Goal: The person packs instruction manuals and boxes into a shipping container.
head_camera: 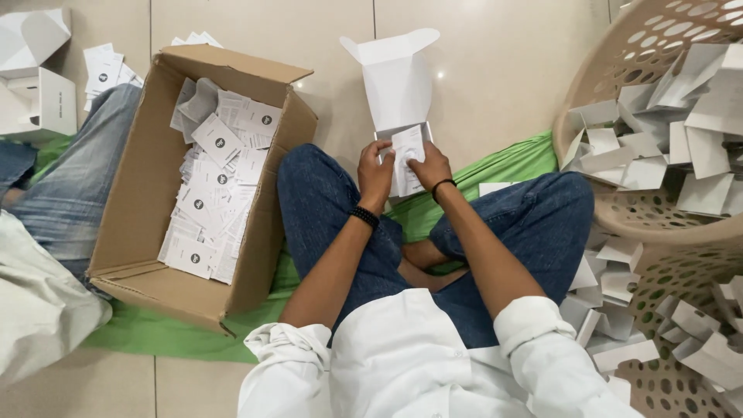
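I sit cross-legged on a green cloth [495, 166] in blue jeans. A small white carton box [396, 81] with its top flaps open stands on the floor before my knees. My left hand [375, 172] and my right hand [430, 166] both pinch a folded white paper leaflet [407, 149] at the box's near opening. A black bead bracelet sits on my left wrist and a thin black band on my right.
A brown cardboard box [139, 193] full of white leaflets lies to my left. Beige perforated baskets [619, 70] with folded white cartons stand on the right. More white cartons [35, 77] and another person's jeans-clad leg [77, 178] are at far left.
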